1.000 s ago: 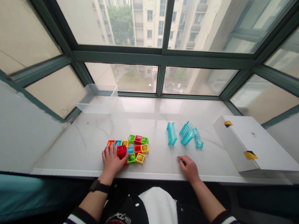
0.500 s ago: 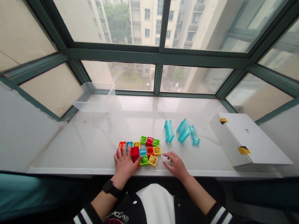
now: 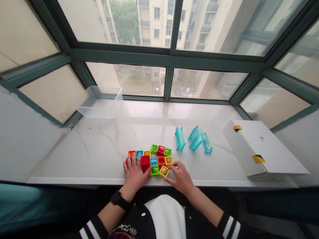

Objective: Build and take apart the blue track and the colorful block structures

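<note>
My left hand (image 3: 135, 175) lies over the left part of a cluster of colourful toy blocks. Its fingers and thumb close around a red block (image 3: 145, 162), and the palm side hides some pieces. Just right of that, a green block (image 3: 154, 170) sits below a blue block (image 3: 154, 161). A separate-looking yellow block (image 3: 164, 171) stands slightly turned at the cluster's lower right. My right hand (image 3: 181, 177) has thumb and fingertips at this yellow block's right corners, pinching it. Behind lies a short row with a red block (image 3: 161, 150) between two green ones.
Translucent blue curved track pieces (image 3: 196, 138) lie behind and to the right. A clear plastic bin (image 3: 100, 112) stands at the back left, and a white box (image 3: 268, 147) at the right. The white sill's front edge (image 3: 87, 182) runs close to my body.
My right hand has moved left and reached the yellow block, its thumb and fingers now at it. My left hand stays on the blocks; the view has shifted slightly.
</note>
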A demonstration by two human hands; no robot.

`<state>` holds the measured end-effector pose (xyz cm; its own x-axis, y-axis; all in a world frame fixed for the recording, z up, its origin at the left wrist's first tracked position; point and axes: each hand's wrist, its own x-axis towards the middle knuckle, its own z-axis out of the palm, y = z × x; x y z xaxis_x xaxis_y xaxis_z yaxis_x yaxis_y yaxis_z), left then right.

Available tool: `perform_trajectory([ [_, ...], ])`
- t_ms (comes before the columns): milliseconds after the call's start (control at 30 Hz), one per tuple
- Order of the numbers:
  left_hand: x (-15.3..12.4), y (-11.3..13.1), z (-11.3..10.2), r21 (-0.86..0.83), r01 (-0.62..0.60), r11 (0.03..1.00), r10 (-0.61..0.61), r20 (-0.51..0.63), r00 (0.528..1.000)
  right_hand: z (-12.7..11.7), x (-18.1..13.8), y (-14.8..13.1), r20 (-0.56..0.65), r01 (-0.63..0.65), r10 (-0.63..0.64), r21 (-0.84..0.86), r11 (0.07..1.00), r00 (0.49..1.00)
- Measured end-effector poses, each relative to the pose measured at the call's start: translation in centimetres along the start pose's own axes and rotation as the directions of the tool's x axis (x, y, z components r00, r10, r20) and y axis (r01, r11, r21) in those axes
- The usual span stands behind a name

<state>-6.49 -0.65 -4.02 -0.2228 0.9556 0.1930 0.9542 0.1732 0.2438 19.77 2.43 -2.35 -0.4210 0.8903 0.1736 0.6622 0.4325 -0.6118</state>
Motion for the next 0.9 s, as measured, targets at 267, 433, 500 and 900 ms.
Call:
perform_trajectory([
  [267,0.0,0.0,0.0,0.087,-0.012,0.996,0.013,-0.012,1.000,-0.3,0.1,0.4,-0.029,-0.067,0.071,0.125,0.990,0.997],
  [433,0.1,-0.7,-0.1,0.027,-0.015,1.000,0.014,0.043,0.999,-2.0,0.2,2.4,0.059,-0.227,0.230,0.516,0.826,0.971],
  [500,0.4,-1.4,-0.5,-0.046,-0.003,0.999,0.007,0.093,0.996,-2.8,0.2,3.0,0.126,-0.306,0.304,0.671,0.675,0.944],
  [900,2.1,1.7,-9.8,-0.689,-0.179,0.703,0.247,0.001,0.969,-3.6,2.7,-1.4,0.262,-0.350,0.310,0.895,0.276,0.914],
])
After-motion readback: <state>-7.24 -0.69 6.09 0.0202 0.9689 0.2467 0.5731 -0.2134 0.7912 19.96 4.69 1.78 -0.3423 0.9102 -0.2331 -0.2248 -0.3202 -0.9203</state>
